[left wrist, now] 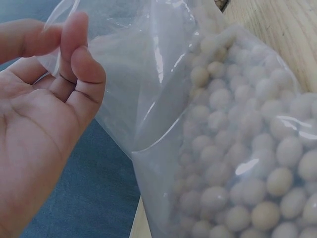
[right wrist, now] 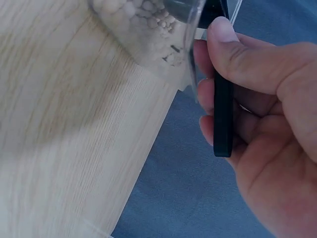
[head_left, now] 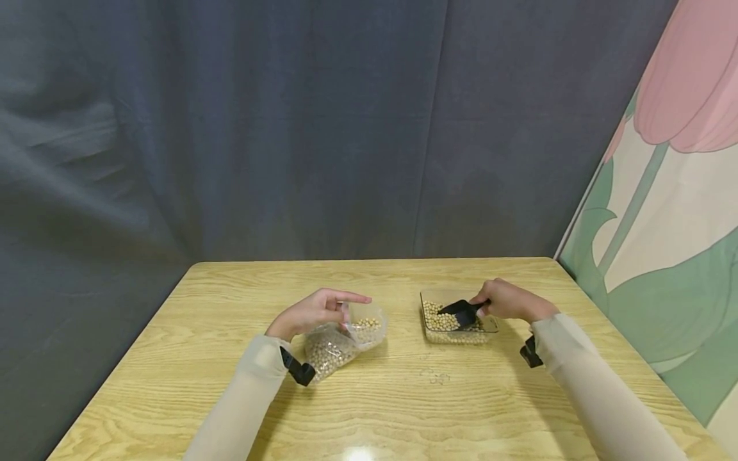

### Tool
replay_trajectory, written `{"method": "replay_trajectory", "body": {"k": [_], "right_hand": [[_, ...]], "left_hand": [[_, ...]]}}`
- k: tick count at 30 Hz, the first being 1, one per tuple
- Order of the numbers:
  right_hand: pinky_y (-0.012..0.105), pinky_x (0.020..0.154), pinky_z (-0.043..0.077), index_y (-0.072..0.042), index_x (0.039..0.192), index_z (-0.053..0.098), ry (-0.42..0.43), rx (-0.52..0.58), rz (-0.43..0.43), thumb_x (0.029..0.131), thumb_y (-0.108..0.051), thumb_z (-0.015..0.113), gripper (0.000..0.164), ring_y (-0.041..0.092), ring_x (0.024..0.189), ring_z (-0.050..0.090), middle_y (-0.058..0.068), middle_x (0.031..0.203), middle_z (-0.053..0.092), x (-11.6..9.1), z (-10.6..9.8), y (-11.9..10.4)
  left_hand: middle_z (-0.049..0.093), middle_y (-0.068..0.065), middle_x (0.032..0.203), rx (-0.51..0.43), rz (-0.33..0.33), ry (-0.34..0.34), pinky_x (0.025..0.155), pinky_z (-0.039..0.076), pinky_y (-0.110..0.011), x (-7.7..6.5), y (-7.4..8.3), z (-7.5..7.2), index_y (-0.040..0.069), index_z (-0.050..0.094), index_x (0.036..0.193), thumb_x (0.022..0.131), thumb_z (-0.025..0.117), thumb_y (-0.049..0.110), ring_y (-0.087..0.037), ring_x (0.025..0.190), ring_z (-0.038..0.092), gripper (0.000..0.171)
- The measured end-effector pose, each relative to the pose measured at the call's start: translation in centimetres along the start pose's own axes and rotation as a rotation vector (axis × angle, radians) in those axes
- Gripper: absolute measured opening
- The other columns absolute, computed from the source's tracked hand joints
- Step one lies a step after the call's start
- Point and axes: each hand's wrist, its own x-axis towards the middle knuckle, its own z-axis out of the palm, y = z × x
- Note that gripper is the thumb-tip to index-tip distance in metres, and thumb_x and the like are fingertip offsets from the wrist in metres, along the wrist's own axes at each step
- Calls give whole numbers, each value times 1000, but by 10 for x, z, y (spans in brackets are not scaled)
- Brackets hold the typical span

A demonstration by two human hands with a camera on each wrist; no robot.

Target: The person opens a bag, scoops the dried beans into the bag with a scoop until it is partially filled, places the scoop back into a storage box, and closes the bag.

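My left hand (head_left: pixel 314 312) holds the mouth of a clear plastic bag (head_left: pixel 328 349) by its edge, and the bag's opening faces right. Inside the bag lie many round, pale yellow beans (left wrist: pixel 280 181), seen through the film in the left wrist view. My right hand (head_left: pixel 510 301) grips the handle of a black scoop (head_left: pixel 463 312), thumb along one side and fingers curled round the other. The scoop's blade rests among more beans in a clear rectangular container (head_left: pixel 461 331). In the right wrist view the container's wall partly covers the scoop's head.
Both the bag and the container stand on a light wooden table (head_left: pixel 380 416). A small faint clear piece or marking (head_left: pixel 435 376) shows in front of the container. A dark curtain (head_left: pixel 311 128) hangs behind the table, and a wall with a painted tulip (head_left: pixel 680 83) rises at right.
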Motion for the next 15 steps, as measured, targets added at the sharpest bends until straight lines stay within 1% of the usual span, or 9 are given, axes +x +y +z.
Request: {"method": "replay_trajectory", "body": {"k": [2, 4, 6, 7, 9, 11, 13, 15], "right_hand": [[21, 57, 36, 11, 111, 67, 3, 5, -14, 84, 6, 65, 28, 3, 50, 23, 26, 88, 70, 1, 2, 2], [21, 57, 36, 11, 112, 66, 6, 13, -24, 85, 8, 63, 28, 2, 49, 20, 20, 71, 67, 2, 4, 3], [21, 57, 37, 12, 113, 65, 4, 23, -38, 86, 8, 61, 28, 2, 49, 18, 14, 62, 62, 3, 6, 4], [21, 57, 37, 12, 114, 65, 4, 28, -41, 86, 9, 61, 28, 2, 49, 18, 13, 62, 62, 3, 7, 4], [21, 57, 37, 12, 114, 64, 3, 40, -41, 86, 8, 61, 28, 2, 49, 19, 16, 71, 68, 4, 8, 5], [22, 57, 38, 13, 114, 64, -2, 53, -38, 86, 6, 62, 29, 2, 48, 20, 22, 86, 71, 3, 10, 5], [22, 57, 38, 13, 115, 64, -5, 59, -31, 87, 6, 62, 29, 2, 48, 23, 27, 97, 70, 4, 11, 5], [22, 57, 38, 13, 115, 63, -8, 67, -28, 87, 5, 61, 29, 2, 49, 27, 30, 104, 68, 4, 12, 5]], "left_hand": [[62, -17, 73, -4, -2, 2, 76, 57, -38, 0, 0, 0, -5, 45, 140, 94, 47, -8, -21, 70, 62, 46], [62, -15, 73, 1, 2, 1, 76, 57, -37, 0, 0, 0, -6, 44, 140, 94, 46, -9, -20, 70, 62, 47], [62, -14, 72, 3, 1, 4, 75, 57, -37, -1, -1, 0, -6, 44, 140, 93, 46, -9, -20, 70, 62, 47], [62, -14, 72, 1, -3, 4, 75, 57, -37, -1, -1, 0, -5, 45, 140, 93, 45, -9, -19, 70, 62, 47], [61, -14, 72, 3, -4, 4, 75, 57, -38, -1, -1, 0, -5, 45, 140, 93, 45, -9, -20, 70, 62, 47], [61, -14, 73, 0, -9, 3, 75, 57, -38, -1, -1, 0, -5, 45, 140, 94, 45, -9, -20, 71, 62, 47], [61, -14, 74, -2, -12, 2, 75, 57, -37, -1, -1, 0, -4, 45, 140, 94, 45, -8, -20, 71, 62, 47], [61, -13, 74, -3, -14, 4, 75, 57, -37, -1, -2, 0, -4, 45, 140, 94, 45, -8, -20, 71, 62, 47]]}}
